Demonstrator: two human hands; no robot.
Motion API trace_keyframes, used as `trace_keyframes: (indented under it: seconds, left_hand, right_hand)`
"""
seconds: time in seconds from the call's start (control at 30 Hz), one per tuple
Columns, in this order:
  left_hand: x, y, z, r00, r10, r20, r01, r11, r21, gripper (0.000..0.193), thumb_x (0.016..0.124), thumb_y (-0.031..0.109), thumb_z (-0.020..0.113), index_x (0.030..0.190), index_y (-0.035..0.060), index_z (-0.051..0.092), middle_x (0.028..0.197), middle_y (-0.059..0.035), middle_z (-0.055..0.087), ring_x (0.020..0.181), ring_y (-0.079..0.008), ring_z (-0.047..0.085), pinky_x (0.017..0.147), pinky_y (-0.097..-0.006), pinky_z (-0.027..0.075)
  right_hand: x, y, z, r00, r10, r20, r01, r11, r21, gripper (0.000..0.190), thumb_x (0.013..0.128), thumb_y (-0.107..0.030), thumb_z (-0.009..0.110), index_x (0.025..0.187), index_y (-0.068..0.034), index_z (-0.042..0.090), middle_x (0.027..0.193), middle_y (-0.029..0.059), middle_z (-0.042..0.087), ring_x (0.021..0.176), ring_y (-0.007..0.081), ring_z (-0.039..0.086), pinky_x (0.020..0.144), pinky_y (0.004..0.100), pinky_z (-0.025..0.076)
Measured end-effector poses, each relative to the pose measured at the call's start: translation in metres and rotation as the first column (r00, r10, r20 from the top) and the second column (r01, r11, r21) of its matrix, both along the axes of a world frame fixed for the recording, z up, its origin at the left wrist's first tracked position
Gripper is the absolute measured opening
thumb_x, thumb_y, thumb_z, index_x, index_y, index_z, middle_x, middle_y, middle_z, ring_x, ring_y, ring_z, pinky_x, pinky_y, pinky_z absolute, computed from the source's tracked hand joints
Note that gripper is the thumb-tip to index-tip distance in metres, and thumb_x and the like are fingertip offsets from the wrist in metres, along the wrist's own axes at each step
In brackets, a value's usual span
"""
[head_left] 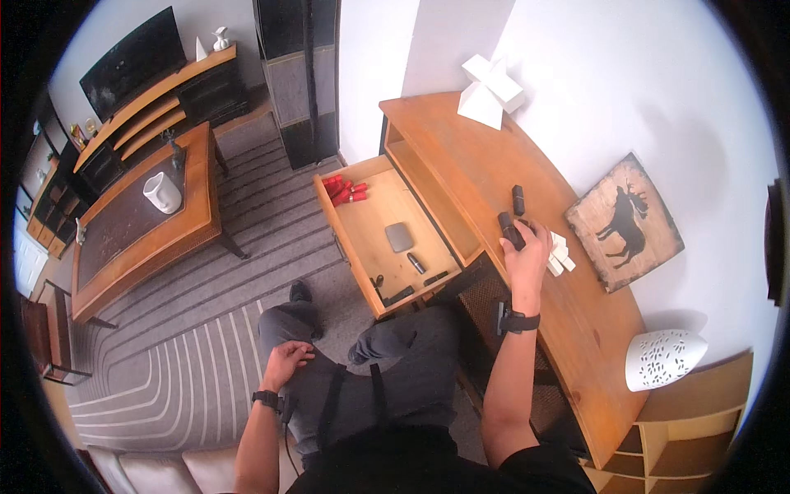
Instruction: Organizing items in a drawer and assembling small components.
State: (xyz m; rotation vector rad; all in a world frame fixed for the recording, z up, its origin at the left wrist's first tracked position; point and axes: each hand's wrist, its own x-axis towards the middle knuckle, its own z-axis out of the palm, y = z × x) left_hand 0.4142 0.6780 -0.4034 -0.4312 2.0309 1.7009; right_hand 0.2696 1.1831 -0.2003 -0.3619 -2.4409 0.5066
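My right hand (526, 253) reaches over the wooden sideboard top (444, 136), its fingers around a dark lipstick-like tube (510, 230). Another dark tube (518, 200) lies just beyond the fingers, and several small white boxes (559, 254) sit beside the hand. My left hand (289, 363) rests over my left thigh, holding nothing. Between the hands an open drawer (355, 265) holds red tubes (345, 190) in its far corner, a grey rounded case (399, 237), a dark tube (416, 263) near the middle, and several black items (398, 296) along the near side.
A white geometric ornament (492, 89), a picture of an elk (626, 223) and a white perforated lamp (665, 359) stand on the sideboard. Left is a wooden desk (203, 204) with a white face vase (163, 192). Wooden shelving (691, 444) is at lower right.
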Motion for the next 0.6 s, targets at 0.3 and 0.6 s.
trace_keyframes:
  seconds: [0.3, 0.6]
  left_hand:
    - [0.0, 0.0, 0.001, 1.0, -0.013, -0.006, 0.013, 0.999, 0.03, 0.023, 0.108, 0.016, 0.059, 0.119, -0.0005, 0.072, 0.114, -0.0072, 0.075, 0.103, -0.0177, 0.075, 0.084, -0.0285, 0.058]
    - [-0.002, 0.002, -0.002, 1.0, -0.016, -0.014, 0.016, 1.0, 0.012, 0.023, 0.108, 0.016, 0.06, 0.118, -0.0003, 0.072, 0.114, -0.0069, 0.076, 0.103, -0.0178, 0.075, 0.084, -0.0282, 0.059]
  right_hand:
    - [0.013, 0.006, 0.001, 0.999, -0.01, 0.035, 0.01, 1.0, 0.003, 0.056, 0.074, -0.01, 0.089, 0.128, -0.005, 0.073, 0.146, 0.023, 0.057, 0.147, 0.0465, 0.039, 0.122, 0.0551, 0.032]
    - [0.04, 0.022, -0.001, 0.986, -0.15, 0.073, 0.14, 0.982, 0.124, 0.05, 0.084, -0.008, 0.079, 0.131, 0.003, 0.068, 0.147, 0.0227, 0.057, 0.15, 0.0438, 0.037, 0.122, 0.0544, 0.032]
